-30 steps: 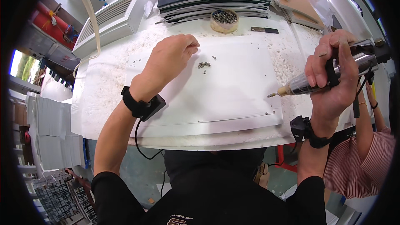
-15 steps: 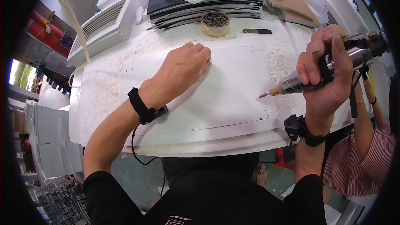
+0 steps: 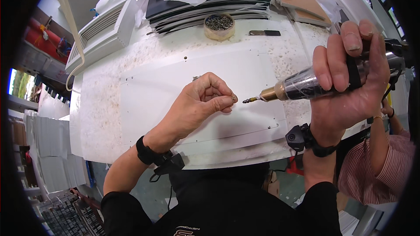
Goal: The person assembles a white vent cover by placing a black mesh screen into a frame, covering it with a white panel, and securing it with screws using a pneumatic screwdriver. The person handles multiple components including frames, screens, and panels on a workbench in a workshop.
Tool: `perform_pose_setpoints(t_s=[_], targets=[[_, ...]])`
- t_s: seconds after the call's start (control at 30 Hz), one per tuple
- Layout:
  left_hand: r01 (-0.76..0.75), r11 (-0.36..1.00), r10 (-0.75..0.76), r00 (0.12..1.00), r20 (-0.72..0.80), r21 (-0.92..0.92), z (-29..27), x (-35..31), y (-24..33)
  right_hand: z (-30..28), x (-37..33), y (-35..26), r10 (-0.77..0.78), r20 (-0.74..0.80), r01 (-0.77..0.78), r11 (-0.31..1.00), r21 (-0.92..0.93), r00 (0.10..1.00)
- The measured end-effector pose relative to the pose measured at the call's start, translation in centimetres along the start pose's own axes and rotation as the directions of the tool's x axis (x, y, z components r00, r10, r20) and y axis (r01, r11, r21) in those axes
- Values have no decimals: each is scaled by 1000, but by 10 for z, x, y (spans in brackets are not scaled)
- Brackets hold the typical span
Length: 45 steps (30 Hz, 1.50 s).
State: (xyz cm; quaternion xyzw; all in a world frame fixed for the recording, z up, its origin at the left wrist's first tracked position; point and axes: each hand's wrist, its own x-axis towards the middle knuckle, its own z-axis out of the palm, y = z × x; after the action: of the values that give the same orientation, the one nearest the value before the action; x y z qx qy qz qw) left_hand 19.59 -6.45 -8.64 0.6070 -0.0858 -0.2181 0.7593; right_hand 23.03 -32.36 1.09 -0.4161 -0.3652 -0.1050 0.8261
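My left hand [image 3: 201,98] is closed in a pinch over the white panel [image 3: 166,105], thumb and forefinger together on a small screw [image 3: 235,98] whose end just shows. A few more screws [image 3: 196,78] poke out by its curled fingers. In my right hand [image 3: 345,78] is a power screwdriver [image 3: 302,83] with a clear-wrapped silver body and brass-coloured nose. It lies almost level, its bit [image 3: 250,100] pointing left, a short gap from the pinched screw. Small dark holes or screw heads dot the panel's edges.
Behind the panel stand a round tub of screws [image 3: 219,27] and a flat dark-handled blade [image 3: 264,32]. Further back lies a stack of dark panels [image 3: 183,11], with a white louvred frame [image 3: 103,32] to the left. A person in a striped shirt [image 3: 376,170] is at the right.
My left hand has turned palm-up, and moved nearer the screwdriver, a pinched screw now showing. My right hand has tilted the screwdriver flatter and brought its bit leftward.
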Motion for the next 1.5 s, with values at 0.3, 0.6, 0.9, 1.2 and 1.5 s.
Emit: perform_pose_setpoints(t_s=[0.3,0.6,0.9,1.2,1.5], targets=[[37,986,-37,999,6,-163,3,-3,-7,4,1,12,22,-17,-22,999,28,1000],[65,974,-56,997,45,-215,7,0,-6,3,3,12,29,-15,-28,1000,11,999],[-223,772,282,959,-8,596,10,58,42,24,59,33,11,-110,-43,952,-302,994],[-244,657,310,950,39,713,-7,119,13,-5,74,81,22,-97,-60,913,-404,995],[-135,706,204,979,-17,695,-1,122,15,-20,71,90,13,-89,-49,905,-423,996]])
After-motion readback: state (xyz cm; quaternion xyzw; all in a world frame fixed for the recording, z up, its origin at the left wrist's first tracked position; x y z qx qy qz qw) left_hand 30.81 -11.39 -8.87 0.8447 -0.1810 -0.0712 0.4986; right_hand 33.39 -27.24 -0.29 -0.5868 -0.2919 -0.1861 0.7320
